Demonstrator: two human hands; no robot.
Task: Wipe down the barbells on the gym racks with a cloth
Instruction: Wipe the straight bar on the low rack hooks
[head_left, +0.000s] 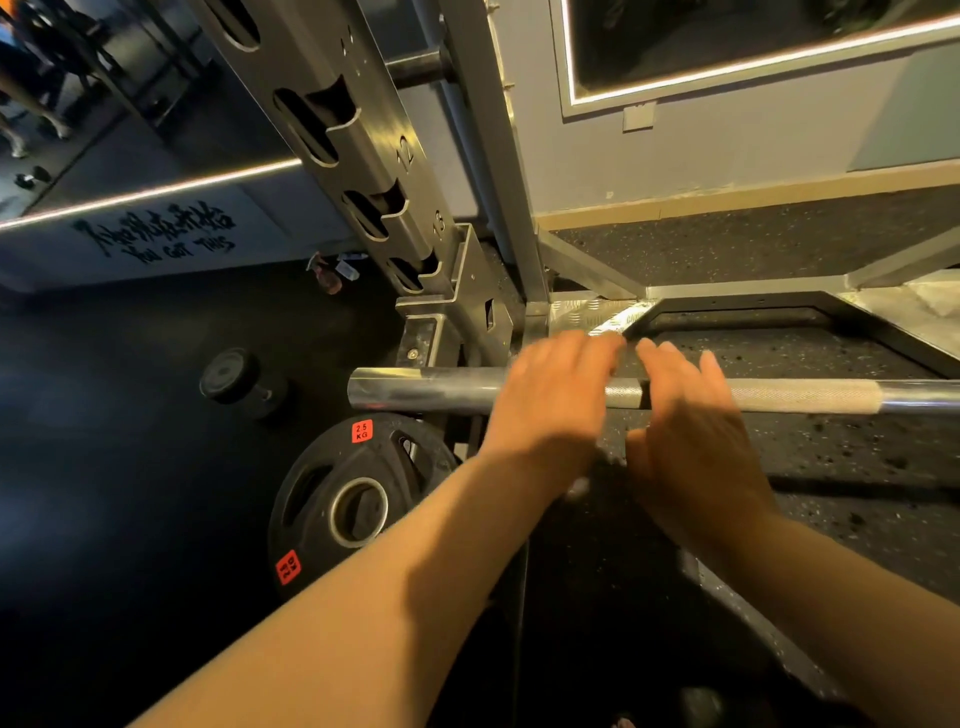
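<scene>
Left of the barbell's (415, 389) free end, a black dumbbell (234, 382) lies on the dark floor (104, 467). Just below that end, a black weight plate (358, 499) with red labels, one reading 25 KG, leans upright. Above and behind the same end, the slotted rack upright (353, 156) rises at a slant, with numbers 12 and 13 on its side.

The barbell runs level across the view, its smooth sleeve at the left and its knurled shaft to the right.

The left hand (550, 400) lies over the sleeve near its collar, fingers stretched out past the bar and not curled round it. Below the barbell, between the two wrists, there is a small pale scrap (579, 488), too blurred to identify. The right hand (691, 431) is just beside the left, over the start of the shaft, its fingers also straight and spread, clasping nothing.
</scene>
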